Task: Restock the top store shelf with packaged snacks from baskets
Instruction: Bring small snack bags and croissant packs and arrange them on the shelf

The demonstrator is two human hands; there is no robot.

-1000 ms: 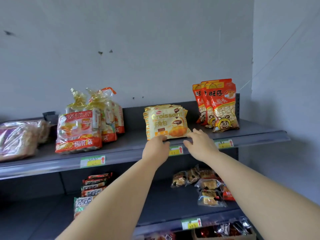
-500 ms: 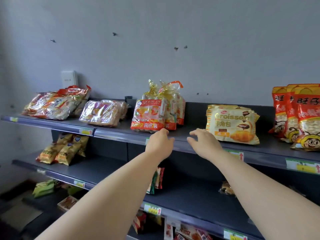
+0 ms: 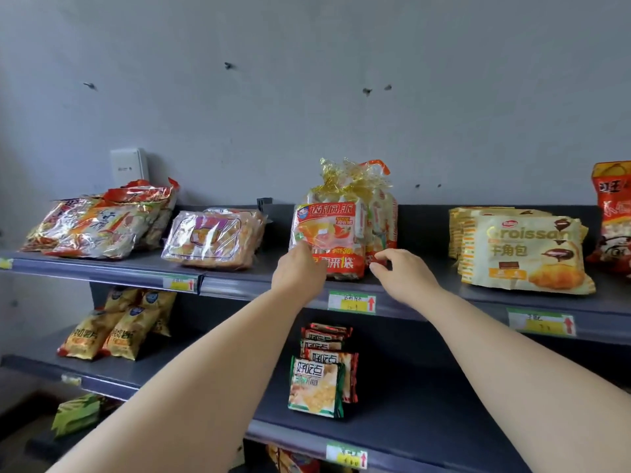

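On the dark top shelf (image 3: 239, 279) stands an upright red and orange snack bag with a gold tie (image 3: 327, 230), with more like it behind. My left hand (image 3: 297, 273) touches its lower left corner, fingers hidden against the wrapper. Just right of its base, my right hand (image 3: 401, 274) hovers with thumb and fingers loosely curled, holding nothing. Yellow croissant packs (image 3: 526, 254) lie to the right. No basket is in view.
Foil snack bags (image 3: 102, 223) and clear biscuit packs (image 3: 211, 240) lie on the top shelf's left; a red bag (image 3: 614, 216) stands at far right. The shelf below holds yellow packets (image 3: 116, 331) and green and red packets (image 3: 321, 377). A white box (image 3: 129, 167) hangs on the wall.
Both hands left the croissant packs and moved left along the top shelf to the red and orange bag. The view swung left with them.
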